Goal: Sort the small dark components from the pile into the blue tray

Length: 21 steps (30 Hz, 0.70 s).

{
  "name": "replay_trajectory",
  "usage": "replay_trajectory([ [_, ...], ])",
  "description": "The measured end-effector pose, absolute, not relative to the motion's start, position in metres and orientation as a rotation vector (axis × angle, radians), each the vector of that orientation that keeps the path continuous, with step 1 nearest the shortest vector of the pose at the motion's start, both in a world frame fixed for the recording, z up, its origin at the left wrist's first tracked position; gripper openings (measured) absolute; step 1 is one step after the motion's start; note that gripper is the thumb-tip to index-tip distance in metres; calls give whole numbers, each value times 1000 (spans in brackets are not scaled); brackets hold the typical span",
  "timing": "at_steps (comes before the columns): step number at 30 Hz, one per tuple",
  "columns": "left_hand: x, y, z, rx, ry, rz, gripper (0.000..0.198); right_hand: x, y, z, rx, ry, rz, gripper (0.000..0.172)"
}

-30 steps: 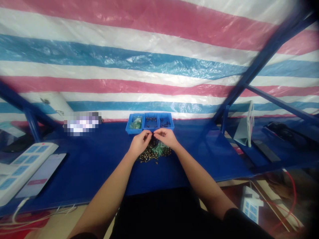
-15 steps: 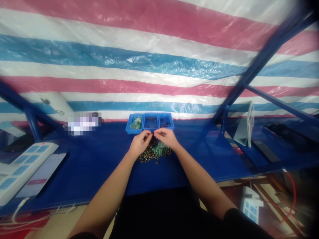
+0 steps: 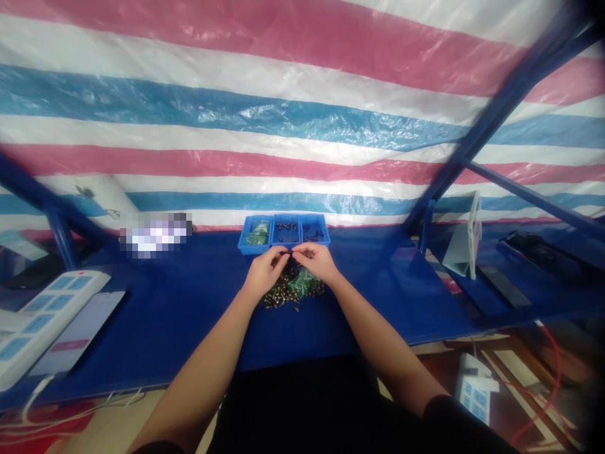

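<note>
Striped red, white and blue plastic sheeting (image 3: pixel 283 116) hangs behind a blue desk (image 3: pixel 203 302). At the desk's front left corner lies a long white power strip with blue socket panels (image 3: pixel 51 323), a flat phone with a pale lit screen (image 3: pixel 75 337) beside it. Near the middle of the back edge stand three blue plastic bins in a row: the left bin (image 3: pixel 254 250) holds green-tinted plastic packets, the middle bin (image 3: pixel 286 234) and right bin (image 3: pixel 320 219) small dark pieces.

In front of them the left hand (image 3: pixel 266 271) and right hand (image 3: pixel 317 261) nearly meet, thumbs and forefingers pinched together on what appears to be a slim dark piece (image 3: pixel 290 253), too small to make out. Beneath lies a loose heap of small brass and black pieces (image 3: pixel 280 297), a crumpled green plastic bag (image 3: pixel 297 287) on it.

Handling looks partway along: one piece is between the fingers and many lie loose; whether any binned pieces are finished, I cannot tell. Rightmost, past the desk's right end, stands a white upright panel (image 3: pixel 466 243).
</note>
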<state>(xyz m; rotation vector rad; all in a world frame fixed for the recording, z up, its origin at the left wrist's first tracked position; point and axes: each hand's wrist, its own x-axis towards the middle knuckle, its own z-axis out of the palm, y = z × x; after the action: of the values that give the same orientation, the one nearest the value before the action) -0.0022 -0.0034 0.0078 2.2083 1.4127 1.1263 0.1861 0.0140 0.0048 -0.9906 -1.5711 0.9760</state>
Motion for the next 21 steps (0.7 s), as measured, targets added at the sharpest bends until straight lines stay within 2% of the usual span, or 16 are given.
replay_trajectory([
  [21,-1,-3,7,2221,1422,1136,30,186,14,4,-978,-1577,971,27],
])
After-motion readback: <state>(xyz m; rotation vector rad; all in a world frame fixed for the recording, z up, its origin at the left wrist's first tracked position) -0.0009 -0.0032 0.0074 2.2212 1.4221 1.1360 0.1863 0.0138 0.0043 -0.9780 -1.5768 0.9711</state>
